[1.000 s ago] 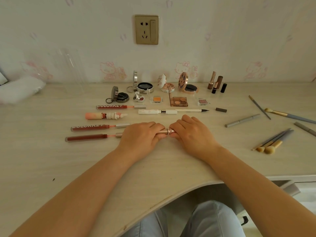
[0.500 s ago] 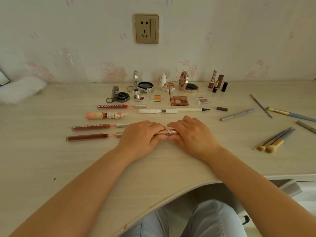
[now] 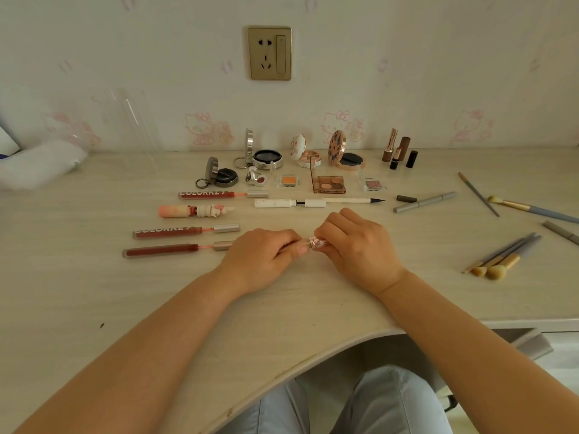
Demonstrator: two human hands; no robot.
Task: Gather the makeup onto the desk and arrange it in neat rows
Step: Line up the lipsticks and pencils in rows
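Head view, nearest first: both hands meet just above the desk (image 3: pixel 94 292), the left hand (image 3: pixel 260 261) and right hand (image 3: pixel 360 245) each pinched shut on one end of a small pink-gold tube (image 3: pixel 316 243), whose long axis runs left to right, level with the lowest row. Most of the tube is hidden under the fingers, so whether it is one piece or cap and body cannot be told. The open slot for it seems to lie directly under the grip, to the right of the red gloss (image 3: pixel 178 249); the left hand is the nearer to that gloss. Left of the hands lie four glosses in a column, three red and one pink figurine one (image 3: pixel 195 211). Beyond the hands lies one white liner (image 3: pixel 319 202). Further back sit three small eyeshadow pans (image 3: pixel 329 184) and a tiny silver pot, then four open compacts (image 3: pixel 346 155) and about four upright lipsticks (image 3: pixel 398 151) by the wall. At right, still loose: three brushes (image 3: pixel 501 258) in a cluster, roughly five more sticks and brushes, unaligned.
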